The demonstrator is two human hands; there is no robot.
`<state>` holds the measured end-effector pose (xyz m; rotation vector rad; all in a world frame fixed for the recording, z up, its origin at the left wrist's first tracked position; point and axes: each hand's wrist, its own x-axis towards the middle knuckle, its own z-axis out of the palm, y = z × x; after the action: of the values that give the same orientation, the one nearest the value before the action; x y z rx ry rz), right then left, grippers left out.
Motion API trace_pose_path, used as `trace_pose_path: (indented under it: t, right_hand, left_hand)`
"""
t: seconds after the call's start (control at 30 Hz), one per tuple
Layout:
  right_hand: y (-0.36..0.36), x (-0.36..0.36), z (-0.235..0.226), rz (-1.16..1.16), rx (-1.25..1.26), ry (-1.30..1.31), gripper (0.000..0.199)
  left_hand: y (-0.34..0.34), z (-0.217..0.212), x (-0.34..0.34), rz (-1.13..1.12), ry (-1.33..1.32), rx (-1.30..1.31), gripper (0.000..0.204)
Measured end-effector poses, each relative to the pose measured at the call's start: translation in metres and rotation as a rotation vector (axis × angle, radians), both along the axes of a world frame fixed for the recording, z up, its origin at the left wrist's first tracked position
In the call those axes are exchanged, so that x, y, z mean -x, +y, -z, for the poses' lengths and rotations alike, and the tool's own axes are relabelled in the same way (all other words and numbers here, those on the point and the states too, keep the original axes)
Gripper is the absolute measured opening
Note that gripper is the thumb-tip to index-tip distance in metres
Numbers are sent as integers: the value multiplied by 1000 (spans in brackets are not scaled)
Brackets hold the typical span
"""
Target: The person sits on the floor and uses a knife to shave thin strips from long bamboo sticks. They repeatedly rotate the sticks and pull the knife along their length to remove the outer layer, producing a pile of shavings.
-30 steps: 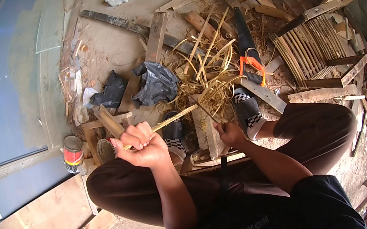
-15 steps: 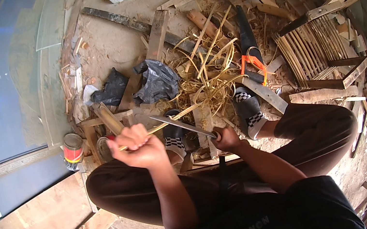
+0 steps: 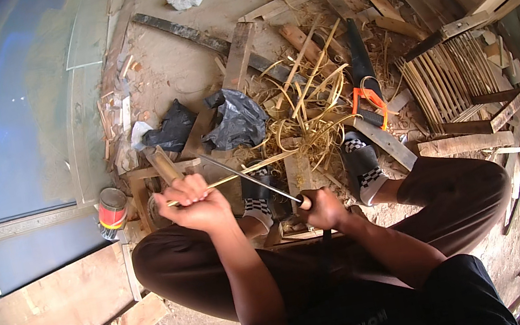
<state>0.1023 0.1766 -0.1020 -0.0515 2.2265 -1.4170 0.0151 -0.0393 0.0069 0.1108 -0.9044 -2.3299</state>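
The fingers of the left hand (image 3: 197, 203) are curled tight around a thin pale strip (image 3: 260, 165), covering part of it; a short end pokes out on the thumb side, while the long end runs out rightward from the fist. Where that far end finishes is hard to pick out against the board (image 3: 299, 173) behind it. The right hand (image 3: 322, 208) is closed around a knife (image 3: 264, 185), its fingers hiding most of the grip, so only the handle's pale front end shows. From those fingers the blade slants up and left, crossing the strip's line just beside the left fist; whether they touch, I cannot tell. Ahead of both hands, tangled shavings (image 3: 315, 100) partly bury several wood pieces. Beyond the right fingers lies a saw (image 3: 360, 61), a loose curl crossing its orange handle.
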Motion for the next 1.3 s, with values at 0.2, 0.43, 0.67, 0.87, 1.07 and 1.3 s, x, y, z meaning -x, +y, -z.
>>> trace_pose_path:
  t: [0.2,0.43,0.67,0.87,1.07,1.3]
  right_hand:
    - [-33,0,-50,67,-17,34,21]
    - [-35,18,-82,70,46,60,17]
    - [-6,8,-8,94,-156,-88,25]
    - [-15,8,-52,110,-81,-37,26]
    - [-11,18,-41,81,-155,1,24]
    - [2,20,-32,117,-172,-177,25]
  left_hand:
    - [27,-10,-9,107,-3,49,57]
    - [43,-11,-19,213,52,164,56]
    - [57,-10,-28,248,60,246,55]
    - [60,-10,-24,253,66,239,56]
    - [66,-5,-25,273,111,283,52]
    - [66,-8,-20,297,128,250,50]
